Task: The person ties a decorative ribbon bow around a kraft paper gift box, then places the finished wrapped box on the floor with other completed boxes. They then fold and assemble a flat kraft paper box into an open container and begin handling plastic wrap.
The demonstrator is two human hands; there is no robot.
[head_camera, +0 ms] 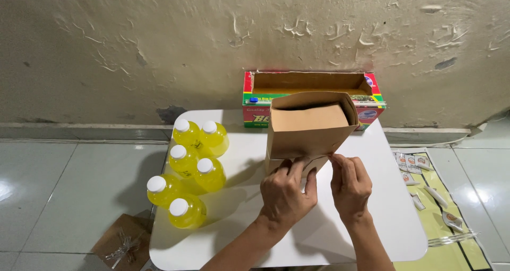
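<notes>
Brown cardboard is forming an open carton (311, 125), standing mid-desk (382, 218) and tilting toward the camera. The left hand (287, 194) is pinching its lower flap with curled fingers; the right hand (349, 185) is gripping the same bottom edge just beside it. Six yellow bottles (188, 167) with white caps are clustering at the desk's left edge. A red-and-green box (313, 85), open-topped, is sitting behind against the wall. Small sachets (414, 164) are lying on a yellow sheet on the floor, right.
</notes>
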